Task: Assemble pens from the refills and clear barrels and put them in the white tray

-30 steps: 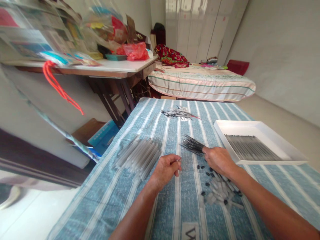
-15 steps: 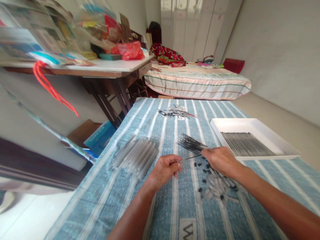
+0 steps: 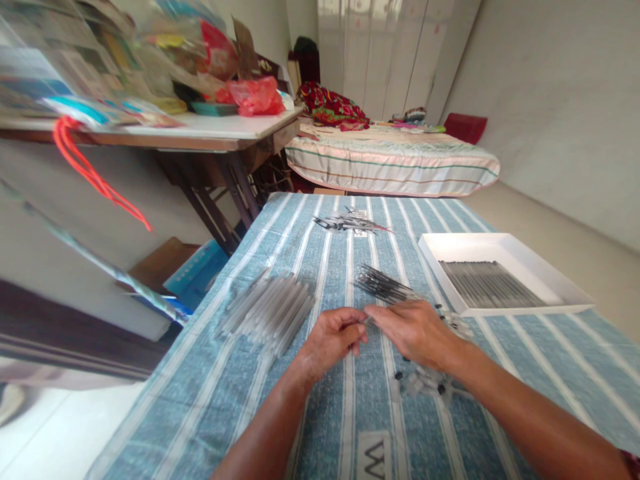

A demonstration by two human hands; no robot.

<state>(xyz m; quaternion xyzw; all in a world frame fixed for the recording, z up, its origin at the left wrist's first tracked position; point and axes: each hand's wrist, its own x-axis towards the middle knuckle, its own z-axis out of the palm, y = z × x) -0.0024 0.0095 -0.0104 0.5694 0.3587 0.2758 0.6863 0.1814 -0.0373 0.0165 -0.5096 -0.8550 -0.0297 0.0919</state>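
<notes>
My left hand [image 3: 336, 335] is closed in a pinch, thumb against the fingers, over the striped cloth. My right hand [image 3: 413, 333] is closed too, its fingertips meeting the left ones; what sits between them is hidden. Just beyond the right hand lies a bundle of thin black rods [image 3: 383, 283], like pen refills. Under and beside that wrist are small clear plastic pieces [image 3: 425, 380] and little black plugs [image 3: 399, 376], partly covered. Left of my left hand is a pile of grey translucent tubes [image 3: 273, 308], like pen barrels.
On the right, a white box [image 3: 550, 273] holds a row of dark-tipped grey sticks [image 3: 490, 283]. More dark thin pieces [image 3: 347, 222] lie at the cloth's far end. A cluttered side table [image 3: 240, 133] stands left, and a bed [image 3: 395, 157] is beyond.
My right hand has moved left to my left fingertips. The thin dark rod seen between the hands is now hidden. My left hand has stayed nearly still.
</notes>
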